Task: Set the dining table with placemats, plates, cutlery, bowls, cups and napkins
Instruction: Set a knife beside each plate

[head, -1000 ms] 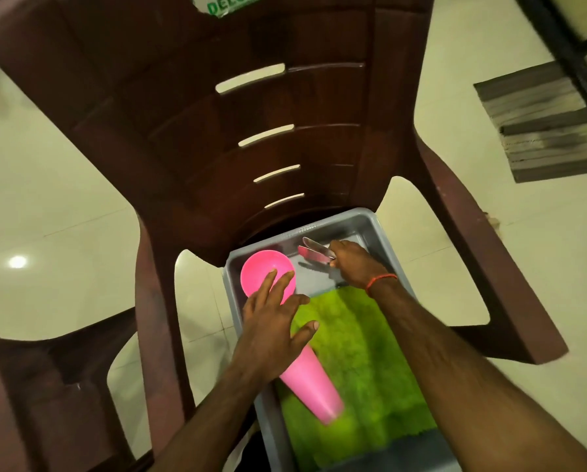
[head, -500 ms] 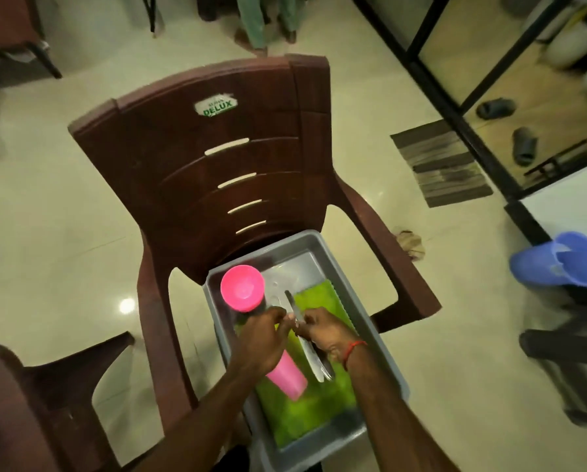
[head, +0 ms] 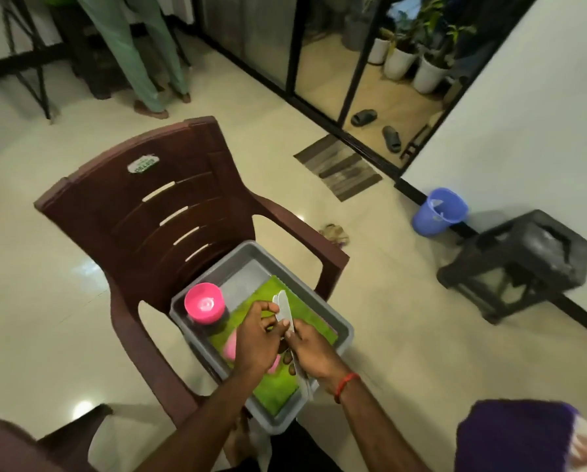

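While both hands meet over the grey tray (head: pixel 244 254), the head view shows the cutlery (head: pixel 282 306) pinched between them, above the tray's middle. The cutlery appears as a small bundle of pale, silvery, flat pieces; two rounded tips overlap at the far end, and the near ends stick out below the right hand (head: pixel 314 352). Motion blur prevents telling which kinds of piece they are. The right hand has its fingers curled round the bundle with the thumb laid along it. The left hand (head: pixel 258 338) pinches the same bundle just beside that thumb. A red thread (head: pixel 346 386) circles the right wrist. The tray rests on the seat of a brown plastic chair (head: pixel 142 216). Inside the tray lies a fuzzy green mat (head: pixel 305 315). One pink cup (head: pixel 204 306) stands upright in the far left corner of the tray. A second pink cup (head: pixel 231 347) lies on the mat, mostly hidden beneath the left hand. On the pale floor to the right are a blue bucket (head: pixel 440 212) and a black stool (head: pixel 523 264).
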